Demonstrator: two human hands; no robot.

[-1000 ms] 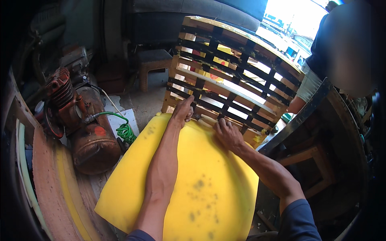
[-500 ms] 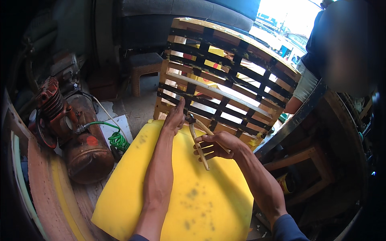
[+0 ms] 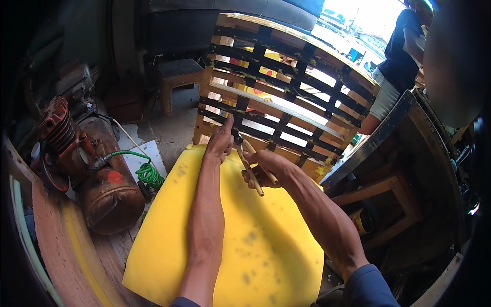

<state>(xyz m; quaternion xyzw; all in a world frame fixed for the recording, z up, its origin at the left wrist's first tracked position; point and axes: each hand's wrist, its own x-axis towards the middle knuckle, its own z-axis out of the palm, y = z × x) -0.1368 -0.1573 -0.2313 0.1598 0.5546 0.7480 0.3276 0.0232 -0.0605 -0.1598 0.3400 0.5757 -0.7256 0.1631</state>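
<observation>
My right hand (image 3: 268, 166) is wrapped round a pair of pincers (image 3: 242, 153) with pale yellowish handles. The dark jaws of the pincers meet the lower part of a wooden frame (image 3: 203, 94) crossed with black webbing straps (image 3: 276, 123). Just left of the jaws, my left hand (image 3: 220, 142) has its fingers curled and one digit stretched up against the frame. Whatever those curled fingers grip is hidden. Both forearms reach over a yellow foam sheet (image 3: 204, 245) with dark spots, which lies against the foot of the frame.
A rusty air compressor (image 3: 110, 192) with a coiled green hose (image 3: 150, 175) stands at left, near a low stool (image 3: 179, 71). Another person (image 3: 396, 66) is beyond the frame at right. A wooden frame piece (image 3: 399, 204) is at lower right.
The pincers' handles have come closer together as my right hand closed further round them and moved slightly up. My left hand stays by the frame. The other person at right has shifted.
</observation>
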